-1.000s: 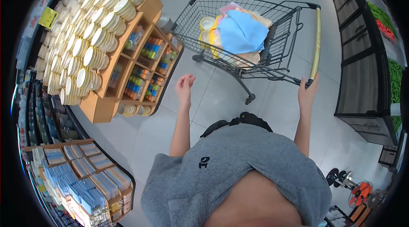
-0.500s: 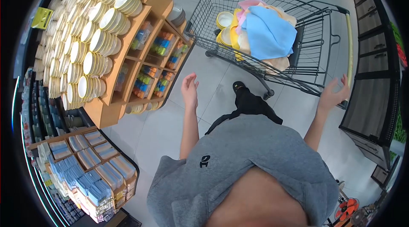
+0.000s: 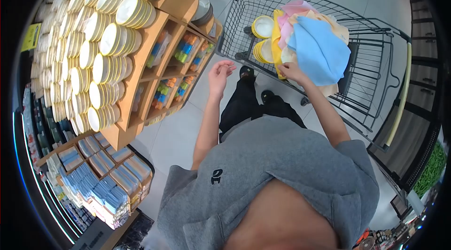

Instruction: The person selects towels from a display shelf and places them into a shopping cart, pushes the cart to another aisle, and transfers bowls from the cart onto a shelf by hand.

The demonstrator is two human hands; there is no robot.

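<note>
My right hand (image 3: 293, 72) reaches over the near side of the shopping cart (image 3: 373, 60), its fingers curled down beside a yellow cloth (image 3: 277, 46). What they hold, if anything, is hidden. My left hand (image 3: 221, 78) is raised between the shelf and the cart, fingers loosely bent and apart, with nothing in it. A heap of cloths lies in the cart, with a blue cloth (image 3: 322, 53) on top and a pink cloth (image 3: 291, 17) behind. Left of them sit a white bowl with a yellow rim (image 3: 264, 27) and a stack of similar bowls (image 3: 265, 51).
A wooden shelf unit (image 3: 136, 104) at left bears many stacked yellow-rimmed bowls (image 3: 112, 38) and colourful packs in its compartments. Below it stands a divided display of blue packs (image 3: 108, 193). Dark drawer cabinets (image 3: 420, 104) line the right side. Grey floor tiles (image 3: 185, 125) show between.
My right hand has moved left from near the cart handle to the yellow cloth, its fingers now curled. My left hand has shifted slightly right and up. The cart and shelf appear shifted in view.
</note>
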